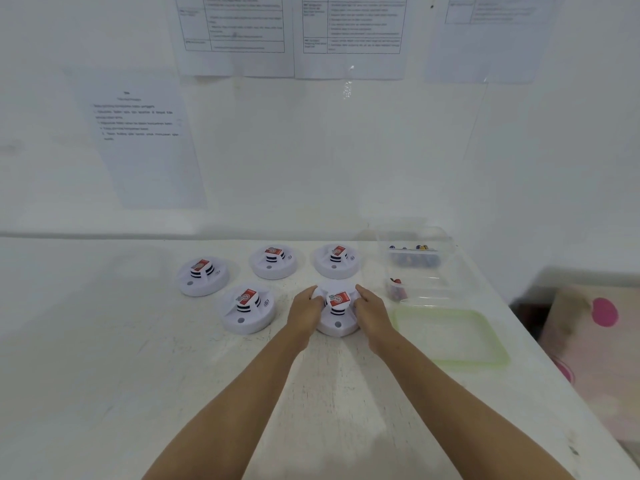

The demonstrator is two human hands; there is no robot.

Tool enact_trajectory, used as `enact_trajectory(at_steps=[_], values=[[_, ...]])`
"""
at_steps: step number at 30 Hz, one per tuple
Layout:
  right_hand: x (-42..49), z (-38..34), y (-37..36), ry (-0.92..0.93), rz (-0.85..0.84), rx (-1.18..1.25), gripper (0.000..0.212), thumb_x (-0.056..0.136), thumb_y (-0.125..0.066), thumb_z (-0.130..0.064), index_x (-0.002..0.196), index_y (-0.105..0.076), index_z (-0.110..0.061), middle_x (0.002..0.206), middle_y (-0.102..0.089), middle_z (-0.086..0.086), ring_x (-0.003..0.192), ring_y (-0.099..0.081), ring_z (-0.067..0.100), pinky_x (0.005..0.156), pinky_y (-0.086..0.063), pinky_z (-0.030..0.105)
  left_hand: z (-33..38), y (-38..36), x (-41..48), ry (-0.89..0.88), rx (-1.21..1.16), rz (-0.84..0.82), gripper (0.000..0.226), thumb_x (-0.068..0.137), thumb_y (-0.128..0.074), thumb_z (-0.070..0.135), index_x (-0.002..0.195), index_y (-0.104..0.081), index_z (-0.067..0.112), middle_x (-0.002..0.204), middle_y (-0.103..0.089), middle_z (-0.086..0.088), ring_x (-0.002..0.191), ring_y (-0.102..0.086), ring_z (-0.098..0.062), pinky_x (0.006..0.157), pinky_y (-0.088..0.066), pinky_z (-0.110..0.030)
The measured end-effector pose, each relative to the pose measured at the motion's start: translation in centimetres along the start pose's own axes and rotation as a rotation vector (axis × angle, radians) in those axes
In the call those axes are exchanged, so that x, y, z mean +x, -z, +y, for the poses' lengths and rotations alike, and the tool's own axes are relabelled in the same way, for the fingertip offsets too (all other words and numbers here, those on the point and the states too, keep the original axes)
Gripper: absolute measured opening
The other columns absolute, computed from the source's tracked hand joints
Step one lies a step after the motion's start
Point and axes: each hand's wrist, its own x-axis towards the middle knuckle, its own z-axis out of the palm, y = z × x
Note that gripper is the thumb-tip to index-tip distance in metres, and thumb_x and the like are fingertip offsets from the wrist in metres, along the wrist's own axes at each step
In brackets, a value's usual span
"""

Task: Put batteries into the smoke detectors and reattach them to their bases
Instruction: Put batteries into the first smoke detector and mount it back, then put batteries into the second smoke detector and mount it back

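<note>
Several white round smoke detectors with red labels on top sit on the white table. The nearest one, the held detector, lies between my hands. My left hand grips its left side and my right hand grips its right side, fingers curled round the rim. Another detector sits just to the left. Three more stand behind: a left detector, a middle detector and a right detector. A clear box at the back right holds batteries.
A clear tub with several small red and dark items stands right of my right hand. A green-rimmed lid lies flat nearer the table's right edge. Printed sheets hang on the white wall behind. A pink-dotted surface shows beyond the right edge.
</note>
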Motion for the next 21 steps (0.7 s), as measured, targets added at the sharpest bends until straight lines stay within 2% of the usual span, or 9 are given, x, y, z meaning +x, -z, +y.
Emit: enact_trajectory(at_steps=[5,7,9,10,12,14,17,19,21], values=[[0.0,-0.1,0.0,-0.031,0.036,-0.071,0.051,0.093,-0.034,-0.002,0.143,-0.034,-0.009,0.151,-0.032,0.007,0.139,-0.031,0.023,0.112,-0.026,0.033,-0.5,-0.1,0.4,0.005,0.105,0.021,0.023,0.092,-0.039,0.001,0.074,-0.049,0.011,0.075,-0.053,-0.004,0.068,-0.042,-0.015,0.06,-0.031,-0.023],[0.1,-0.2,0.0,-0.077,0.045,-0.069,0.046,0.093,-0.036,-0.001,0.138,-0.042,-0.007,0.142,-0.044,0.01,0.133,-0.039,0.024,0.107,-0.032,0.032,-0.4,0.0,0.5,0.017,0.136,0.042,0.024,0.093,-0.038,0.003,0.073,-0.048,0.012,0.075,-0.052,-0.001,0.067,-0.042,-0.012,0.06,-0.03,-0.022],[0.4,-0.3,-0.1,-0.091,0.033,-0.099,0.03,0.091,-0.038,0.0,0.112,-0.058,-0.004,0.11,-0.054,0.014,0.111,-0.05,0.025,0.091,-0.04,0.032,-0.5,0.0,0.6,0.021,0.162,0.035,0.025,0.096,-0.037,0.004,0.09,-0.061,0.011,0.095,-0.06,0.0,0.085,-0.054,-0.013,0.073,-0.04,-0.022],[0.5,-0.4,-0.3,-0.087,0.035,-0.13,0.022,0.09,-0.039,0.001,0.095,-0.059,-0.005,0.098,-0.053,0.012,0.097,-0.051,0.023,0.078,-0.039,0.03,-0.5,0.0,0.6,0.017,0.174,0.039,0.03,0.097,-0.036,0.004,0.113,-0.061,0.007,0.116,-0.06,-0.004,0.107,-0.055,-0.018,0.089,-0.042,-0.026],[0.6,-0.4,-0.5,-0.096,0.055,-0.135,0.016,0.089,-0.041,0.0,0.083,-0.056,-0.003,0.09,-0.054,0.014,0.084,-0.046,0.02,0.067,-0.032,0.027,-0.4,0.1,0.4,0.017,0.204,0.045,0.042,0.098,-0.035,0.003,0.139,-0.042,0.005,0.144,-0.044,-0.009,0.133,-0.04,-0.024,0.106,-0.032,-0.031],[0.4,-0.7,-0.5,-0.114,0.061,-0.144,0.017,0.09,-0.042,-0.002,0.089,-0.059,0.0,0.094,-0.057,0.017,0.084,-0.046,0.02,0.07,-0.032,0.027,-0.4,0.2,0.5,0.0,0.213,0.04,0.043,0.099,-0.035,0.004,0.142,-0.038,0.004,0.143,-0.045,-0.008,0.133,-0.039,-0.023,0.106,-0.033,-0.029],[-0.1,-1.5,-0.4,-0.148,0.019,-0.169,0.021,0.093,-0.038,-0.003,0.104,-0.055,0.0,0.105,-0.052,0.014,0.093,-0.044,0.019,0.077,-0.033,0.027,-0.2,0.2,0.5,-0.004,0.192,0.04,0.042,0.098,-0.035,0.002,0.139,-0.042,0.002,0.133,-0.053,-0.004,0.12,-0.044,-0.018,0.094,-0.038,-0.023],[-0.4,-2.3,-0.2,-0.154,-0.005,-0.13,0.037,0.093,-0.035,-0.002,0.128,-0.046,-0.003,0.113,-0.048,0.008,0.101,-0.046,0.019,0.082,-0.036,0.027,0.1,0.4,0.7,0.005,0.161,0.053,0.043,0.098,-0.034,0.004,0.14,-0.041,0.006,0.147,-0.041,-0.007,0.129,-0.041,-0.019,0.102,-0.033,-0.029],[-0.1,-3.1,0.0,-0.126,0.001,-0.104,0.042,0.093,-0.035,-0.001,0.133,-0.039,-0.014,0.113,-0.05,0.001,0.103,-0.05,0.018,0.083,-0.038,0.023,0.6,0.8,1.2,0.0,0.112,0.064,0.043,0.098,-0.035,0.007,0.141,-0.041,0.008,0.149,-0.037,-0.007,0.136,-0.035,-0.022,0.109,-0.029,-0.032]])
